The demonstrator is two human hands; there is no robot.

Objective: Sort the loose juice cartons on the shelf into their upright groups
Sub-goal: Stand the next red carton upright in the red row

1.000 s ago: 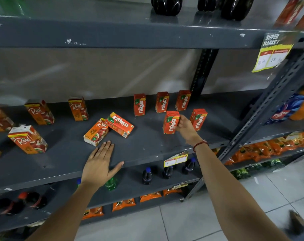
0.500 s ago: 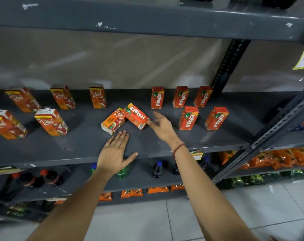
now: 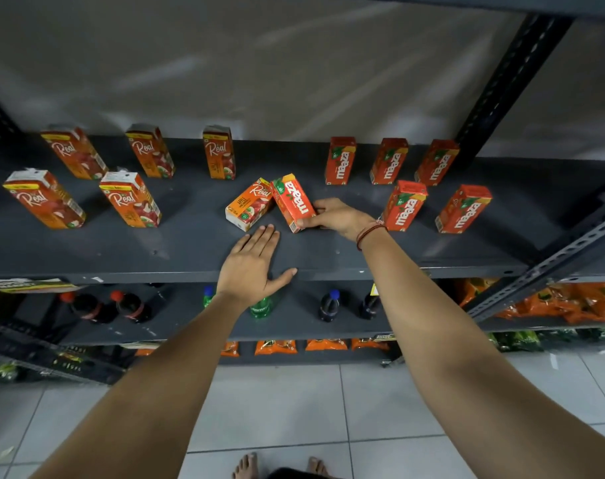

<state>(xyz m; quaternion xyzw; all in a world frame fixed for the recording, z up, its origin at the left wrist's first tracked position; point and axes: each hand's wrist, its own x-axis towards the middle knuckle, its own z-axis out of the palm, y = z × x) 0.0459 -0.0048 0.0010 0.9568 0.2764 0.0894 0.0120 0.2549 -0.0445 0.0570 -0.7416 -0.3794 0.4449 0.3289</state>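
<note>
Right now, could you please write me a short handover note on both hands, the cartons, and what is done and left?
Right hand: fingers closed on the lying Maaza carton, not yet lifted.
Left hand: flat on the shelf edge, holding nothing.
Lying Real carton: on its side, touching the Maaza carton.
Done: five Real cartons upright at left, five Maaza cartons upright at right.
Left: stand the held Maaza with the right-hand group, probably in the front row; then stand the Real carton with the left group.
</note>
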